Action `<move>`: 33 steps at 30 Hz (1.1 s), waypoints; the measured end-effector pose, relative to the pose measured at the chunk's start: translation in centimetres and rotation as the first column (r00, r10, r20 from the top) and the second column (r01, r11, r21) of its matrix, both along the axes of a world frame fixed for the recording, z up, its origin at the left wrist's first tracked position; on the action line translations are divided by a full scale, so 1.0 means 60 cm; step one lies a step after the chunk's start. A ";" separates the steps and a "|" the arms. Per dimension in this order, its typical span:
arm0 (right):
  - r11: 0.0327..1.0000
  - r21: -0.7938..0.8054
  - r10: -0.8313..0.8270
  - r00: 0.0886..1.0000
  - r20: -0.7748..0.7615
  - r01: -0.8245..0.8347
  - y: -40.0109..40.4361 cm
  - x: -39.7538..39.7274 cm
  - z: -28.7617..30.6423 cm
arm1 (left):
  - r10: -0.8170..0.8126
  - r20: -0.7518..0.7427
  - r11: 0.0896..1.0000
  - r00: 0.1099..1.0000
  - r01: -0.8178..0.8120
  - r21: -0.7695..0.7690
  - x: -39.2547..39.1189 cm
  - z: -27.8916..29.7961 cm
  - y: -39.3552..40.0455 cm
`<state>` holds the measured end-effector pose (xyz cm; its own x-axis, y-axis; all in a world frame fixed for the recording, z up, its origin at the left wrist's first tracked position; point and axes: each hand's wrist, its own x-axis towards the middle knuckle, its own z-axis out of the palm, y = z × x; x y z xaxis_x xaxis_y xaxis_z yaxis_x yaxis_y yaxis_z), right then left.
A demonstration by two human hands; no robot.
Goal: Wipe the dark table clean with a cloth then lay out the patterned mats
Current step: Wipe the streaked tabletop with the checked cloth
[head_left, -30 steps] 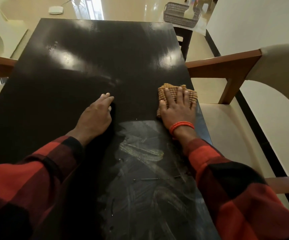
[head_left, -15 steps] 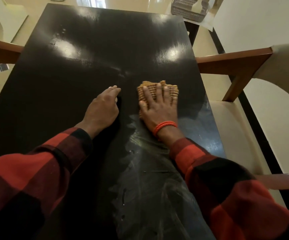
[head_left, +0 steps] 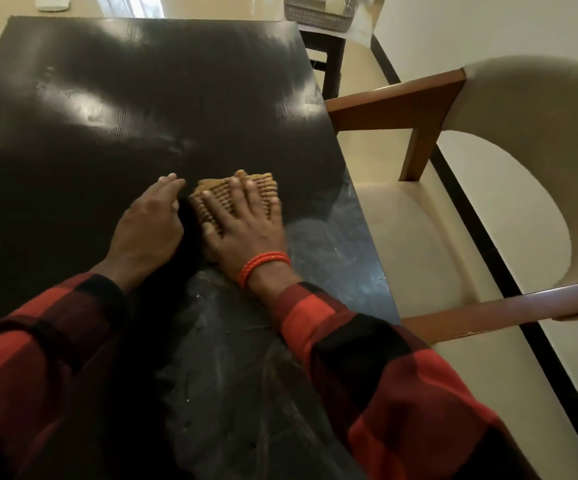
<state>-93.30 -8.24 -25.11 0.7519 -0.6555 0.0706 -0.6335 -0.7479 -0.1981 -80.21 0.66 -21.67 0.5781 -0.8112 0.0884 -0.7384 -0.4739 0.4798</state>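
Fingers [head_left: 237, 192] spread flat, pressing cloth [head_left: 221, 192]

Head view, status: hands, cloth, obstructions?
Right hand flat on the orange cloth, pressing. Left hand resting on the dark table beside it. No mats visible. Nothing blocking.

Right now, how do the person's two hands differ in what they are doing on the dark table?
The right hand presses spread fingers flat on the orange-brown cloth; the left hand touches no cloth and rests on the bare table. The right wrist wears an orange band; the left wrist shows none. Both lie palm-down, side by side, in red-and-black checked sleeves.
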 end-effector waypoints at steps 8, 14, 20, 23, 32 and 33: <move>0.962 0.050 -0.265 0.963 -0.055 0.268 -0.144 -0.147 0.003 | -0.017 0.002 0.999 1.000 0.017 0.039 -0.031 -0.003 0.005; 0.949 0.060 -0.306 0.951 -0.045 0.308 -0.170 -0.176 0.000 | -0.035 0.006 0.998 0.999 0.034 0.056 -0.044 0.009 0.007; 0.955 0.007 -0.295 0.954 -0.058 0.296 -0.138 -0.165 -0.001 | -0.113 -0.011 0.984 0.993 0.114 0.137 -0.064 0.006 0.031; 0.972 -0.017 -0.235 0.970 -0.069 0.234 -0.092 -0.149 0.001 | -0.113 -0.018 0.984 0.993 0.114 0.137 -0.069 0.003 0.049; 1.000 0.011 -0.008 0.999 -0.037 0.009 0.117 -0.054 0.003 | -0.038 -0.035 0.991 0.999 0.042 0.124 -0.048 0.014 0.134; 1.000 0.015 0.016 0.999 -0.035 -0.016 0.138 -0.049 0.003 | -0.033 -0.042 0.991 0.999 0.038 0.125 -0.050 0.012 0.145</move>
<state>-96.22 0.07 -24.90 0.7640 -0.6443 0.0344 -0.6284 -0.7551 -0.1870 -83.19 9.33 -20.94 0.5497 -0.8345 -0.0376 -0.7374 -0.5058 0.4476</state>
